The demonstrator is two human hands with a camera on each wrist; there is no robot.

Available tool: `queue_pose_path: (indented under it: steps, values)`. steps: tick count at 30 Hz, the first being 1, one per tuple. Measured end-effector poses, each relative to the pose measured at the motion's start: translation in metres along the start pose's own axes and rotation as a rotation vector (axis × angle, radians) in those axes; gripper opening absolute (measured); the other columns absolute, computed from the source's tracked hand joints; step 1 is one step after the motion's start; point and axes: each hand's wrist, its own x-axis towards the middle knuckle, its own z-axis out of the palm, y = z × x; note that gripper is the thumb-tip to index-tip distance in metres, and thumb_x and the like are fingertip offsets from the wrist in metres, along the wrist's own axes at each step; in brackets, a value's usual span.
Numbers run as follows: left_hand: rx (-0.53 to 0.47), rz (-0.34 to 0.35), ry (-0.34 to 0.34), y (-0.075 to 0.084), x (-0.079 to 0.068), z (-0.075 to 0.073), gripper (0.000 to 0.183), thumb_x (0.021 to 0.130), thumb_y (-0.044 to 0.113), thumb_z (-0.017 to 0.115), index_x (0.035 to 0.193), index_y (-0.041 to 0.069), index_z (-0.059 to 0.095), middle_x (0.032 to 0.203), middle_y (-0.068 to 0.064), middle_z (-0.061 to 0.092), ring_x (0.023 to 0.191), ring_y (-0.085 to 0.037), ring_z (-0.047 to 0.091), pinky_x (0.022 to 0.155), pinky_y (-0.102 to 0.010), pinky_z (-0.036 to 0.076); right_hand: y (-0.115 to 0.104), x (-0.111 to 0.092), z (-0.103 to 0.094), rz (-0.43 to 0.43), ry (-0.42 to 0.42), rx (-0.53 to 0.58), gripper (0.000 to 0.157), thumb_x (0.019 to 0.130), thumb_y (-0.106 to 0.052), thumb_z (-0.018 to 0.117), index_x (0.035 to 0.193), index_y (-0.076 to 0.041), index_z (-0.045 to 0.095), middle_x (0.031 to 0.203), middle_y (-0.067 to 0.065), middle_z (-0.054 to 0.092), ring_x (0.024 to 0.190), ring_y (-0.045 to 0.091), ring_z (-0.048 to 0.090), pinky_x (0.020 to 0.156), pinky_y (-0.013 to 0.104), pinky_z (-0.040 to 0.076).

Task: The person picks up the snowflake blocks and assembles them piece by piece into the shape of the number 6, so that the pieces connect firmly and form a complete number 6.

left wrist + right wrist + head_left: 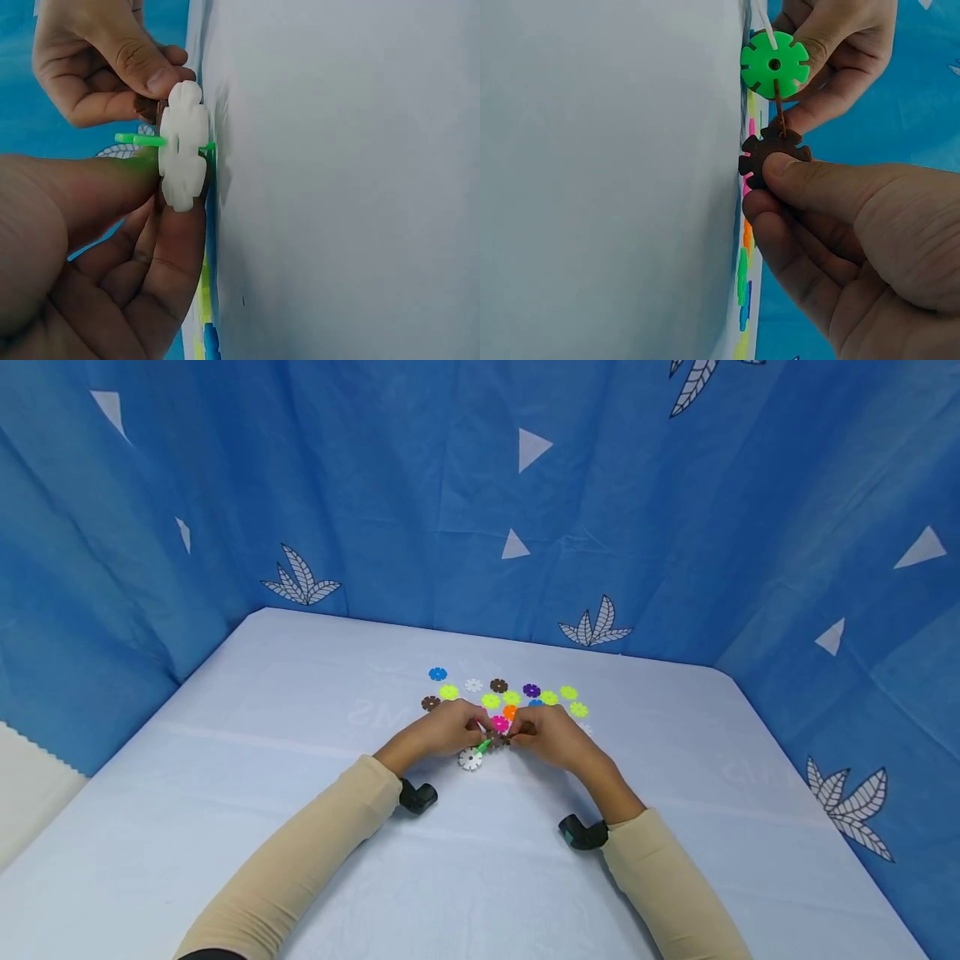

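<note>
Both hands meet over the table around a small chain of notched interlocking discs. My left hand [452, 727] pinches the green interlocking disc [762, 69] between thumb and fingers. A white interlocking disc [184, 150] is slotted into one side of the green one. On its other side a brown interlocking disc [779, 109] stands edge-on in a notch. My right hand [552, 735] pinches a second brown interlocking disc [755, 159] by its face, with its notched rim against the edge-on brown one. Whether those two are fully slotted together I cannot tell.
Loose discs lie flat beyond the hands, among them a blue disc [438, 674], a purple disc [532, 691], a pink disc [499, 723] and several yellow-green ones. They rest on a white-covered table [465, 885]. A blue patterned curtain [420, 485] hangs behind and at the sides.
</note>
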Motion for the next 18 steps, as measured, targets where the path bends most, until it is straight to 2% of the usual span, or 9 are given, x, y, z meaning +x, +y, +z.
queue_pose_path:
  steps: [6,12,18]
  values:
    - [-0.016,-0.025,0.014,-0.001,0.000,0.001,0.017,0.096,0.008,0.070,0.111,0.007,0.078,0.088,0.002,0.070,0.079,-0.016,0.057,0.070,-0.028,0.049,-0.005,0.000,0.001,-0.047,0.006,-0.065,0.009,0.086,0.000,0.079,0.084,-0.008,0.075,0.082,-0.003,0.071,0.077,0.015,0.062,0.071,0.027,0.054]
    - [-0.035,-0.044,0.028,0.000,0.001,0.003,0.014,0.095,0.008,0.071,0.106,0.007,0.079,0.091,0.003,0.072,0.086,-0.015,0.059,0.076,-0.029,0.050,-0.011,0.000,0.001,-0.066,0.004,-0.116,0.009,0.085,0.000,0.080,0.085,-0.008,0.075,0.083,-0.002,0.071,0.078,0.015,0.063,0.073,0.026,0.055]
    - [-0.047,-0.068,0.001,0.001,-0.002,0.002,0.013,0.094,0.008,0.071,0.106,0.008,0.077,0.083,0.001,0.066,0.077,-0.015,0.057,0.070,-0.028,0.048,-0.010,0.000,0.003,-0.075,0.025,-0.115,0.010,0.085,0.001,0.080,0.087,-0.008,0.075,0.084,-0.002,0.071,0.079,0.015,0.064,0.075,0.027,0.056]
